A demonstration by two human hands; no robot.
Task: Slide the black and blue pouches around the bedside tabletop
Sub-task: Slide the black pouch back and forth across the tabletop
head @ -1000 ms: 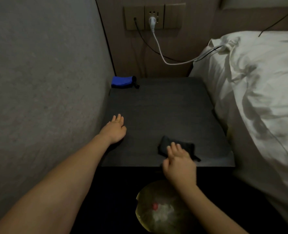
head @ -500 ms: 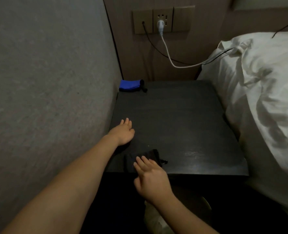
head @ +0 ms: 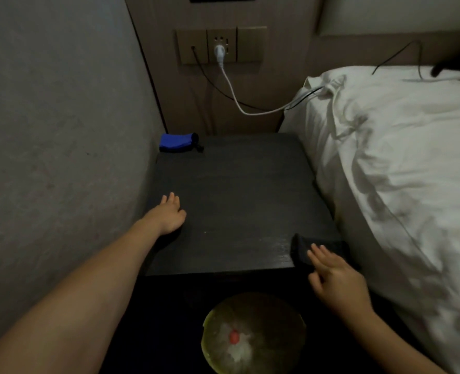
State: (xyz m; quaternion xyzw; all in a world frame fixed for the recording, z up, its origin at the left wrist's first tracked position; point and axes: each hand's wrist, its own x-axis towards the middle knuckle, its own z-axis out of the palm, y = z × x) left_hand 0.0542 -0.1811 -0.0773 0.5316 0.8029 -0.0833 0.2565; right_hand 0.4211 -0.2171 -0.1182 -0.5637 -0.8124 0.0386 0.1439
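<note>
The black pouch (head: 303, 248) lies at the front right corner of the dark bedside tabletop (head: 237, 201), next to the bed. My right hand (head: 336, 282) presses on its near part with straight fingers. The blue pouch (head: 177, 143) rests alone at the back left corner, against the wall. My left hand (head: 169, 214) lies flat on the tabletop near the left edge, fingers straight, touching neither pouch.
A grey wall (head: 61, 130) bounds the left side. The bed with a white duvet (head: 398, 171) bounds the right. A white cable (head: 231, 93) and a black one hang from the wall socket (head: 220, 45). A round lined bin (head: 253, 338) stands on the floor in front.
My right hand has slid the black pouch along the front edge: left to the front left part, then right to the front right corner. The left hand and blue pouch stayed put.
</note>
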